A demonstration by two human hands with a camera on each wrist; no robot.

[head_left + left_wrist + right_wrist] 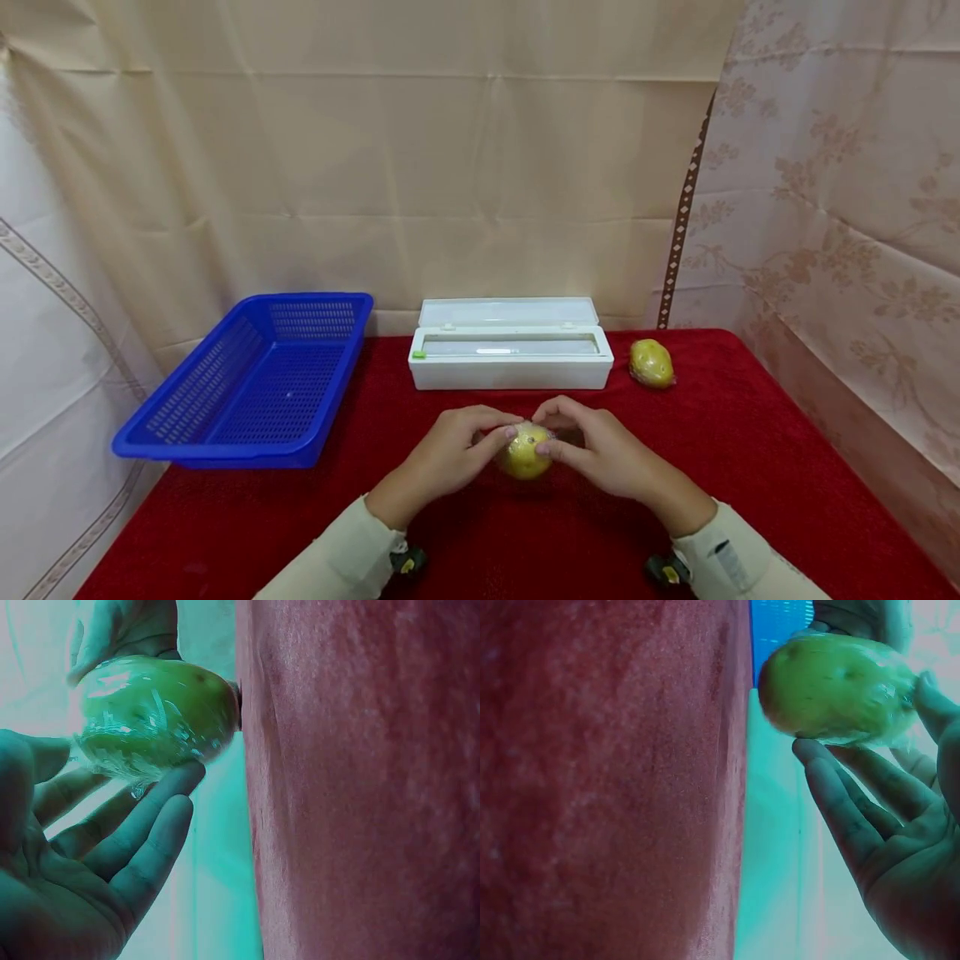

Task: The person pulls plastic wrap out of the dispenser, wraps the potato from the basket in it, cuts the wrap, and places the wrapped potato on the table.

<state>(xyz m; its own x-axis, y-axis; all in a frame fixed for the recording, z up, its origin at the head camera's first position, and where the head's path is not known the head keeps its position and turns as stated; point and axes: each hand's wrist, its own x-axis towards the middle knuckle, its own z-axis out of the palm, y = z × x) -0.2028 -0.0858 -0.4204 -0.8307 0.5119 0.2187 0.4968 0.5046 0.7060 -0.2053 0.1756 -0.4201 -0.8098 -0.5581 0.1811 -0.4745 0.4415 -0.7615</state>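
Between both hands, low over the red cloth, is a yellow potato (525,454) wrapped in clear cling film. My left hand (455,450) holds its left side, thumb near the top. From the right, my right hand (600,446) holds it with the thumb against its upper face. In the left wrist view the film on the potato (154,712) looks bunched and wrinkled near the left fingers. The right wrist view shows the fingertips of the right hand (900,825) along the side of the potato (836,686).
Behind the hands stands a white cling film dispenser (510,373), lid raised, with a green slider (419,355) at its left end. A second film-wrapped potato (651,363) lies to its right. A blue plastic basket (225,454) stands at the left on the red cloth (750,433).
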